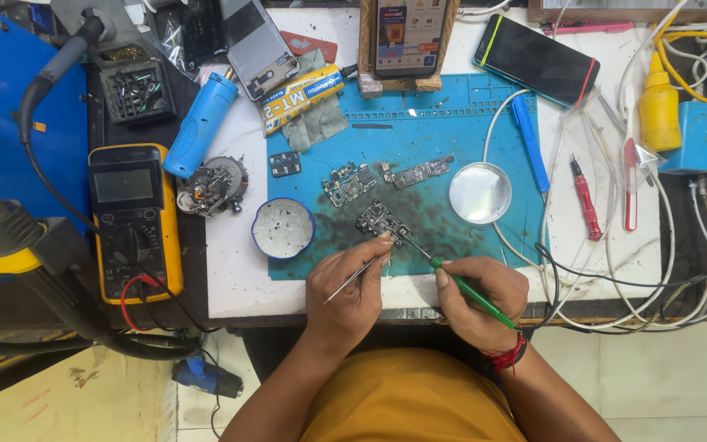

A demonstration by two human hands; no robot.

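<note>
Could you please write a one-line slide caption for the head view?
Left hand with tweezers and right hand with green-handled tool work a circuit board on blue mat.

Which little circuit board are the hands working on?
The dark board nearest the hands, at the mat's front edge. The tweezers and green tool meet there; the other boards lie farther back, untouched.

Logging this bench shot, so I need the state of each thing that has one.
left hand: closed on tweezers
right hand: closed on green tool
circuit board: bare, on blue mat
multimeter: display blank
propped phone: screen lit
black phone: screen dark
</note>
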